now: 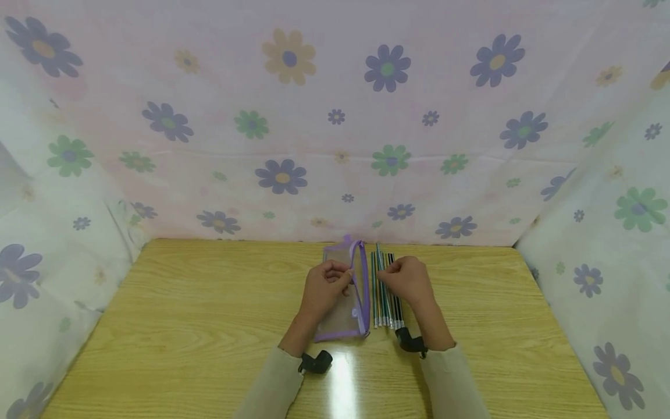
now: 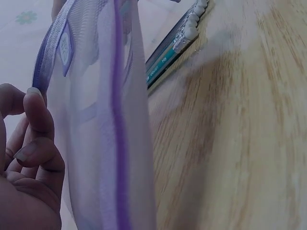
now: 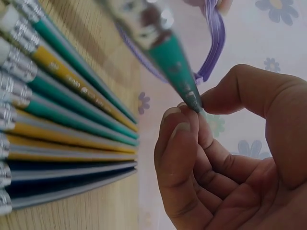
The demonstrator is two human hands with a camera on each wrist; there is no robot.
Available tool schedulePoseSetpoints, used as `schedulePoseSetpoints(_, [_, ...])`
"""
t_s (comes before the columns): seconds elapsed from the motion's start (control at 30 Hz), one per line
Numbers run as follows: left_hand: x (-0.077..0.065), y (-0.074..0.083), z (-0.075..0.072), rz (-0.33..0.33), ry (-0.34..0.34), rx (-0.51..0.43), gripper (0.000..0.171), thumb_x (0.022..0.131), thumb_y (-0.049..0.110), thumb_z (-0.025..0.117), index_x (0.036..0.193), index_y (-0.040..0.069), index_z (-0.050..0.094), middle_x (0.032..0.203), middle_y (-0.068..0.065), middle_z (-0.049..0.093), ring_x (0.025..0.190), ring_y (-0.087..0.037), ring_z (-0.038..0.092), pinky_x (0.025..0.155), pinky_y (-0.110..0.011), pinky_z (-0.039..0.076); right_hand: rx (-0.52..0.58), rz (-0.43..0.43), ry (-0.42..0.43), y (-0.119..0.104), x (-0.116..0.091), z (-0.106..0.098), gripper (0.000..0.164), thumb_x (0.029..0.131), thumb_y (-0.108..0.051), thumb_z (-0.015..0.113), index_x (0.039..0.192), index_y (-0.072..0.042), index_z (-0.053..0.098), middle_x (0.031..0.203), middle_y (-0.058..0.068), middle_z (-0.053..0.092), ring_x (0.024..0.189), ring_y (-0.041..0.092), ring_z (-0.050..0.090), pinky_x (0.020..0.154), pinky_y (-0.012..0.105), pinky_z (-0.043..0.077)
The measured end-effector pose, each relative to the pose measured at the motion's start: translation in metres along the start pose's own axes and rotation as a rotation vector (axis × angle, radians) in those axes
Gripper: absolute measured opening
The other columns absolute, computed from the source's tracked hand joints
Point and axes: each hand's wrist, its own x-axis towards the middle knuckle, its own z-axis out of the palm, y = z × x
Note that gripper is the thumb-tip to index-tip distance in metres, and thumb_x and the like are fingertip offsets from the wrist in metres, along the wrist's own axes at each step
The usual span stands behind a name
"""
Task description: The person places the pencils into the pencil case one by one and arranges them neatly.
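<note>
A mesh zip pouch (image 1: 340, 320) with purple trim lies on the table, its zip edge spread apart. My left hand (image 1: 325, 290) pinches the pouch's rim between thumb and finger, seen closely in the left wrist view. Between the thumb and fingertips of my right hand (image 1: 410, 281) is a green pencil (image 3: 176, 72), raised off the table with its eraser end toward the wrist camera. Right of the pouch, a row of pencils (image 3: 72, 110) in green, yellow and dark colours lies side by side, eraser ends toward me.
The wooden table (image 1: 209, 314) is bounded at the back and sides by flower-printed cloth (image 1: 324, 139). Black wrist-worn devices sit at the left wrist (image 1: 316, 362) and right wrist (image 1: 410, 340).
</note>
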Motion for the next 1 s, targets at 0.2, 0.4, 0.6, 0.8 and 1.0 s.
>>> schedulePoseSetpoints(0.2, [-0.001, 0.002, 0.0, -0.001, -0.015, -0.025, 0.012, 0.099, 0.008, 0.076, 0.103, -0.003, 0.074, 0.086, -0.016, 0.076, 0.058, -0.014, 0.065, 0.057, -0.027, 0.058, 0.055, -0.02, -0.04, -0.003, -0.001, 0.005, 0.011, 0.087, -0.013, 0.074, 0.082, -0.003, 0.078, 0.069, 0.006, 0.069, 0.059, 0.019, 0.061, 0.056, 0.031, 0.051])
schedulePoseSetpoints(0.4, [0.0, 0.0, 0.001, 0.004, -0.023, -0.026, 0.014, 0.099, 0.009, 0.077, 0.104, -0.003, 0.074, 0.085, -0.013, 0.076, 0.057, -0.014, 0.065, 0.057, -0.029, 0.059, 0.093, -0.031, -0.069, -0.005, -0.003, 0.008, 0.011, 0.09, -0.012, 0.074, 0.086, -0.003, 0.077, 0.069, 0.007, 0.069, 0.059, 0.02, 0.063, 0.057, 0.032, 0.052])
schedulePoseSetpoints(0.6, [0.0, 0.0, 0.002, -0.007, -0.033, -0.044, 0.01, 0.099, 0.007, 0.076, 0.104, -0.002, 0.074, 0.086, -0.011, 0.076, 0.059, -0.015, 0.066, 0.057, -0.026, 0.058, 0.129, -0.032, -0.076, -0.005, -0.002, 0.012, 0.009, 0.089, -0.01, 0.071, 0.087, -0.003, 0.077, 0.071, 0.007, 0.071, 0.06, 0.02, 0.066, 0.057, 0.031, 0.054])
schedulePoseSetpoints(0.8, [-0.001, 0.0, 0.002, -0.007, -0.042, -0.06, 0.01, 0.099, 0.007, 0.076, 0.104, -0.001, 0.075, 0.087, -0.012, 0.076, 0.059, -0.015, 0.066, 0.057, -0.026, 0.058, 0.16, -0.039, -0.093, -0.004, 0.0, 0.017, 0.01, 0.089, -0.01, 0.07, 0.088, -0.003, 0.077, 0.072, 0.007, 0.071, 0.06, 0.018, 0.065, 0.055, 0.03, 0.053])
schedulePoseSetpoints(1.0, [0.0, -0.001, 0.003, 0.006, -0.052, -0.053, 0.011, 0.099, 0.008, 0.077, 0.104, -0.001, 0.075, 0.086, -0.014, 0.077, 0.057, -0.016, 0.066, 0.057, -0.026, 0.058, 0.191, -0.019, -0.093, -0.006, 0.001, 0.02, 0.011, 0.088, -0.009, 0.069, 0.089, -0.002, 0.077, 0.071, 0.008, 0.071, 0.059, 0.02, 0.066, 0.054, 0.03, 0.053])
